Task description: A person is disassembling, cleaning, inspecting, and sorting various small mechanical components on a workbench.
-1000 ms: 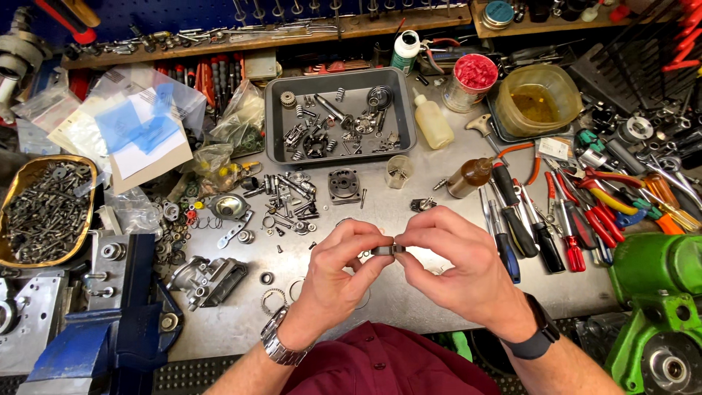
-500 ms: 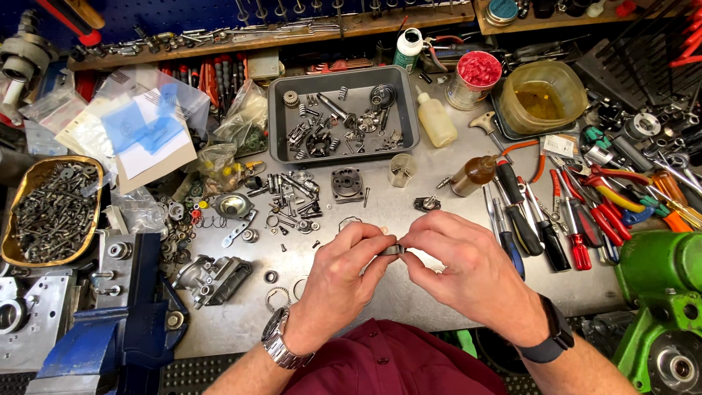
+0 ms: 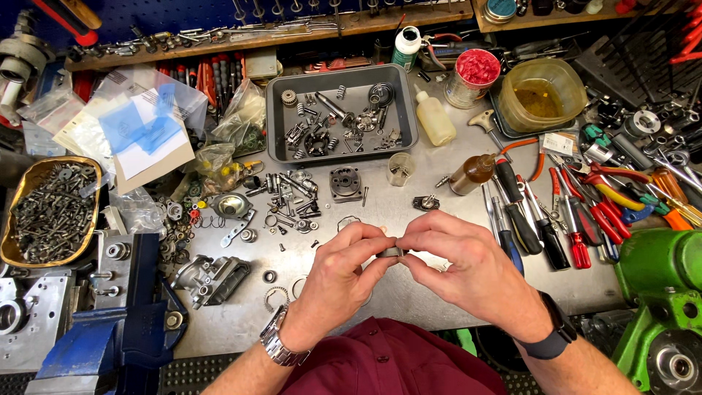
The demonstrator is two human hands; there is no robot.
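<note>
Head-camera view: a small grey metal ring-shaped part (image 3: 391, 251) is pinched between the fingertips of both hands above the front middle of a grey metal workbench (image 3: 439, 183). The left hand (image 3: 344, 274), with a silver metal wristwatch (image 3: 278, 344) on its wrist, is closed on the part from the left, thumb and forefinger pressed against it. The right hand (image 3: 468, 271), with a black wristband (image 3: 552, 333) worn behind it, is closed on the same part from the right, its fingers curled and drawn together. The part is mostly hidden by the fingertips, so its exact shape cannot be told; it is perhaps a short sleeve or bearing.

Behind the hands, a dark grey rectangular plastic tray (image 3: 278, 121) filled with small metal parts is seen, and just in front of it a dark round metal housing (image 3: 345, 181) is set on the bench. A brown squeeze bottle with a metal nozzle (image 3: 472, 174) is laid to the right of that, beside a row of black-handled and red-handled screwdrivers and pliers (image 3: 556, 219). A cloudy yellowish plastic tub (image 3: 541, 93) is placed further back on the right.

At the left edge, a gold-coloured oval dish (image 3: 14, 252) heaped with dark screws is found, and a blue bench vice (image 3: 124, 322) is fixed at the near left corner. A green machine body (image 3: 662, 292) is seen at the near right.
</note>
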